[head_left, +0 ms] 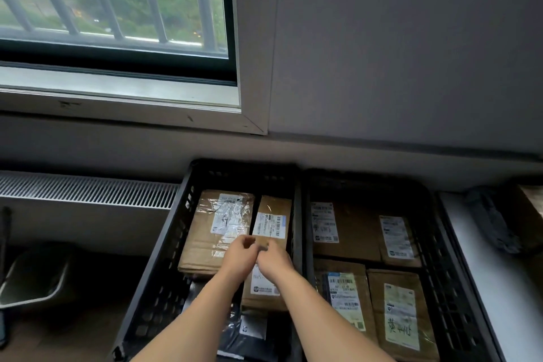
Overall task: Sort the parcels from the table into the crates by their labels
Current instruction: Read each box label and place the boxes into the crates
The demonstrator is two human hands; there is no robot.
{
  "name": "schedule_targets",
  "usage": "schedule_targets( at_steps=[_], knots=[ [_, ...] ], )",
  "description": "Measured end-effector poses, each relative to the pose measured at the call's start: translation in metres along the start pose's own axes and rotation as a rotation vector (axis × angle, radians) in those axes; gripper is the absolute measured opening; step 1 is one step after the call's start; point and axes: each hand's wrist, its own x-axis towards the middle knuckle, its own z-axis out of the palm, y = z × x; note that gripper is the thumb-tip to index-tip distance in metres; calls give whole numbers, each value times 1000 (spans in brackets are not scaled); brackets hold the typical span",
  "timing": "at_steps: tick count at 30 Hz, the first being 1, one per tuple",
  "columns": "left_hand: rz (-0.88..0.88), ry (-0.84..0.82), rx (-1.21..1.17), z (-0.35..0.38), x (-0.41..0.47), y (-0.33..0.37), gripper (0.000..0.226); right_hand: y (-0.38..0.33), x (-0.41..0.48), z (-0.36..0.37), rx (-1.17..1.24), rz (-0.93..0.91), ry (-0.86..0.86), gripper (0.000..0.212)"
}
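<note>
Two black crates are set side by side on the floor (58, 338). In the left crate (164, 258), a large taped parcel (211, 232) is laid flat, a narrow parcel (273, 220) is seen just beside it, and a third parcel (261, 288) and a black bag (249, 332) are placed nearer the camera. The right crate (440, 273) is filled with four brown labelled parcels (402, 311). A grey container (35, 276) is left on the floor at the left. At the right, a white table (482, 273) is loaded with a dark bundle (490, 220) and a cardboard box (531, 214).
</note>
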Motion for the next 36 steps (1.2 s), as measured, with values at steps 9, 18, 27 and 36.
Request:
schedule_targets(
  at_steps=[9,18,27,36],
  knots=[
    [0,-19,75,5,4,1,37,11,14,5,24,-1,7,59],
    [-12,-28,25,0,3,1,35,18,14,9,34,37,-12,60],
    [39,-65,-315,19,-29,59,18,7,-30,-44,454,-181,98,23],
    [301,-411,-394,97,-81,205,28,39,-112,-206,836,-373,425,30]
  ],
)
